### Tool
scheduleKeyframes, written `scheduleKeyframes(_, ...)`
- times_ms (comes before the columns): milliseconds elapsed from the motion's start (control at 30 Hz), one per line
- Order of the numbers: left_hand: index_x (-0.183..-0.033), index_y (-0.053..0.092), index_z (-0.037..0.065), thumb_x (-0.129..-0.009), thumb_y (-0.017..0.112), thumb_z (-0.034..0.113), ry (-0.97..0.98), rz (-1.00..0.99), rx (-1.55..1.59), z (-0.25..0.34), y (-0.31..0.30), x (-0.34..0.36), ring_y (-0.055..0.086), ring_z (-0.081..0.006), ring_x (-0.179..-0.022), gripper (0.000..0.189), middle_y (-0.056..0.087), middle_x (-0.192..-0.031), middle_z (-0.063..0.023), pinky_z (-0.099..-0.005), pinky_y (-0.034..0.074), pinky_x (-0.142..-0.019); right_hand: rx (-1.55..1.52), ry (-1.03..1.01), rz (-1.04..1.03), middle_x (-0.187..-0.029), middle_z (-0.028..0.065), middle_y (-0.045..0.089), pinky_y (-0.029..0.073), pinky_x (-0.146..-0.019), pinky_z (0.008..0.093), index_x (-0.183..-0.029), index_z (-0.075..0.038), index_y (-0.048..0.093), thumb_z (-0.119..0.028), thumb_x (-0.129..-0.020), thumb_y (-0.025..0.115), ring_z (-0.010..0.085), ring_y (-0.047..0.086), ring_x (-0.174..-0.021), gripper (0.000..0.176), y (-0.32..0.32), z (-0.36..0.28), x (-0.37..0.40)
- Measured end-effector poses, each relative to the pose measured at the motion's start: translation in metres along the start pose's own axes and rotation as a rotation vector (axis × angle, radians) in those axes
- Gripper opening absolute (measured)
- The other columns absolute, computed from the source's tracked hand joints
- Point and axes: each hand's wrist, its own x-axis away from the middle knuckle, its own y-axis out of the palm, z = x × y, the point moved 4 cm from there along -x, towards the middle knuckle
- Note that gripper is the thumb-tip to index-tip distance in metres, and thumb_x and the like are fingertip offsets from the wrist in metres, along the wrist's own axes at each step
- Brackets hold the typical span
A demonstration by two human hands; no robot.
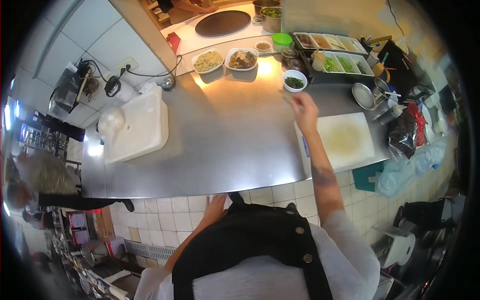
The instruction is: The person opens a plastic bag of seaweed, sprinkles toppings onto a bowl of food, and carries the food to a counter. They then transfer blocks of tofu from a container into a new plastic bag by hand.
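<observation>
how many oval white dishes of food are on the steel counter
2. The dish with pale food sits at the far edge of the counter; the dish with brown food is beside it, nearer the round bowl of greens. None looks hidden.

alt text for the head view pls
Seen from above, a person's right hand reaches across a steel counter toward a small white bowl of greens, beside a white cutting board. Their left hand sits below the counter's edge.

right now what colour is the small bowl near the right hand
White bowl, green herbs inside; best in the head view.
</observation>
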Motion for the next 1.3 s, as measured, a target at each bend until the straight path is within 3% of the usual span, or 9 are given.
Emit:
scheduleKeyframes(200, -0.117, 0.051, -0.002, -0.079, 0.061, 0.014, -0.420, -0.038, 0.582, -0.145, -0.058, 0.098, 0.058, -0.0372, -0.098, 0.042, 0.060, -0.104, -0.0231, -0.0355, 0.047, -0.085, 0.139, -0.227, -0.362, -0.080, 0.0149, 0.059, 0.047, -0.067, 0.0344, -0.085, 0.000, 0.057, -0.004, -0.075, 0.064, 0.0299, 0.059, -0.074, 0.013, 0.144, 0.011, -0.102)
scheduleKeyframes(400, -0.105, 0.060, -0.001, -0.081, 0.057, 0.011, -0.473, 0.261, 0.668, -0.239, -0.124, 0.125, 0.064, -0.0195, -0.063, 0.027, 0.065, -0.067, -0.0117, -0.0308, 0.048, -0.060, 0.316, -0.171, -0.495, -0.081, 0.0149, 0.060, 0.046, -0.067, 0.0373, -0.079, -0.002, 0.056, -0.007, -0.075, 0.062, 0.0301, 0.060, -0.077, 0.009, 0.203, 0.027, -0.135)
scheduleKeyframes(500, -0.105, 0.060, -0.001, -0.084, 0.055, 0.015, -0.548, 0.285, 0.721, -0.251, -0.176, 0.121, 0.052, -0.0078, -0.052, 0.026, 0.062, -0.057, -0.0071, -0.0253, 0.039, -0.048, 0.321, -0.120, -0.543, -0.077, 0.0163, 0.058, 0.045, -0.067, 0.0387, -0.078, -0.002, 0.055, -0.006, -0.073, 0.063, 0.0314, 0.058, -0.073, 0.010, 0.230, 0.063, -0.137)
scheduleKeyframes(633, -0.104, 0.060, -0.002, -0.087, 0.052, 0.013, -0.452, 0.425, 0.721, -0.269, -0.254, 0.100, 0.055, -0.0083, -0.059, 0.024, 0.061, -0.062, -0.0045, -0.0249, 0.042, -0.056, 0.302, -0.053, -0.523, -0.080, 0.0141, 0.058, 0.046, -0.067, 0.0383, -0.087, -0.003, 0.056, -0.006, -0.072, 0.067, 0.0289, 0.057, -0.074, 0.019, 0.239, 0.094, -0.129)
scheduleKeyframes(800, -0.104, 0.060, 0.000, -0.088, 0.056, 0.017, -0.330, 0.831, 0.572, -0.334, -0.361, 0.069, 0.053, -0.0078, -0.077, 0.024, 0.062, -0.082, -0.0043, -0.0237, 0.043, -0.072, 0.261, -0.087, -0.295, -0.091, 0.0117, 0.058, 0.047, -0.071, 0.0355, -0.113, -0.007, 0.051, -0.007, -0.064, 0.075, 0.0255, 0.057, -0.079, 0.055, 0.194, -0.001, -0.117)
scheduleKeyframes(967, -0.105, 0.060, 0.001, -0.087, 0.058, 0.019, -0.421, 1.202, 0.280, -0.338, -0.478, 0.046, 0.058, -0.0160, -0.089, 0.025, 0.063, -0.096, -0.0096, -0.0278, 0.045, -0.074, 0.176, 0.163, -0.314, -0.062, 0.0088, 0.046, 0.036, -0.051, 0.0319, -0.070, -0.001, 0.047, -0.010, -0.074, 0.069, 0.0185, 0.041, -0.053, 0.024, 0.167, 0.008, -0.032)
scheduleKeyframes(1200, -0.101, 0.059, 0.002, -0.080, 0.060, 0.013, -0.240, 0.962, -0.072, -0.313, -0.451, -0.038, 0.054, -0.0315, -0.101, 0.024, 0.057, -0.103, -0.0167, -0.0379, 0.042, -0.085, 0.075, 0.555, -0.279, -0.052, 0.0054, 0.032, 0.028, -0.045, 0.0308, -0.065, -0.002, 0.038, -0.018, -0.091, 0.049, 0.0102, 0.031, -0.052, 0.032, 0.122, -0.026, 0.125)
scheduleKeyframes(1267, -0.102, 0.058, 0.002, -0.078, 0.060, 0.012, -0.147, 0.907, -0.004, -0.280, -0.425, -0.064, 0.049, -0.0355, -0.105, 0.026, 0.054, -0.106, -0.0191, -0.0406, 0.039, -0.090, 0.056, 0.633, -0.332, -0.054, 0.0102, 0.039, 0.032, -0.048, 0.0330, -0.069, -0.001, 0.040, -0.017, -0.091, 0.049, 0.0151, 0.037, -0.052, 0.029, 0.112, -0.047, 0.144)
scheduleKeyframes(1300, -0.103, 0.057, 0.003, -0.078, 0.060, 0.012, -0.102, 0.850, 0.005, -0.268, -0.413, -0.078, 0.048, -0.0353, -0.107, 0.027, 0.053, -0.109, -0.0190, -0.0399, 0.038, -0.092, 0.109, 0.573, -0.399, -0.070, 0.0188, 0.050, 0.042, -0.059, 0.0377, -0.076, 0.002, 0.048, -0.016, -0.090, 0.047, 0.0287, 0.051, -0.062, 0.023, 0.107, -0.062, 0.143)
